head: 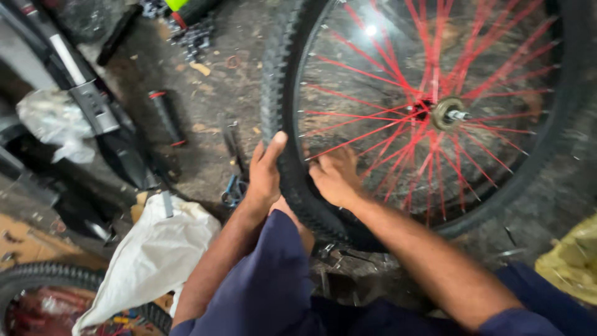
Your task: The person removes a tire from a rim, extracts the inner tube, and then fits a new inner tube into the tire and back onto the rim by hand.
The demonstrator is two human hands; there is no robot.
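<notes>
Left hand [264,171] wrapped over the outer tread of the knobby black rubber bicycle tyre [283,93], thumb up along the tread, fingers curled round and gripping. Right hand [334,177] inside the wheel, fingers bent and pressed against the inner edge of the tyre at the dark metal rim [297,118]; exact finger position blurred, cannot tell whether pinching the bead or just pushing. Wheel standing upright on the dirty concrete floor [211,93], near part between the knees in dark blue trousers [273,286]. Thin red spokes [367,134] fanning from the silver hub with axle stub [449,113], just right of the right hand. Risk as judged: fingers close to spokes, could get nipped if wheel rolls; tyre could slip from a one-sided grip; loose tools underfoot could trip. Blue-handled tool [233,190] on floor just beside left wrist. Crumpled white cloth sack [152,255] lower left, second knobby tyre [43,277] beyond it. Yellow plastic bag [572,261] at right edge. Black cylinder with red bands [166,117] on floor, well apart. Crumpled clear plastic wrap [53,121] far left. No readable labels or signs.
</notes>
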